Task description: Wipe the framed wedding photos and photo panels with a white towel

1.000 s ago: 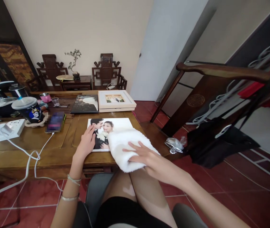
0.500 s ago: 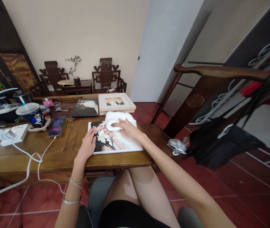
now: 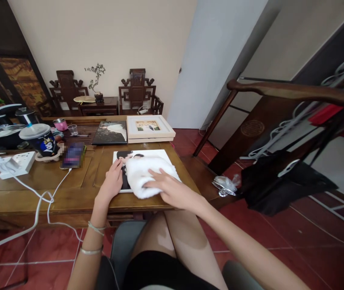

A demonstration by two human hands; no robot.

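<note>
A photo panel with a couple in wedding dress lies flat at the front edge of the wooden table. My left hand rests against its left side, fingers stretched over the border. Under my right hand is a fluffy white towel, bunched and pressed onto the picture. The fingers of that hand are partly spread across the cloth and hold it. The towel hides most of the panel's middle and lower right, and its near edge hangs over the panel's front side.
Behind the panel lie a dark photo panel and a white framed picture. On the left are a phone on a cable, a lidded cup and a power strip. A wooden chair with a black bag stands right.
My right hand has drawn the towel toward me, from the panel's upper right down to its front edge. My left hand stays on the left side.
</note>
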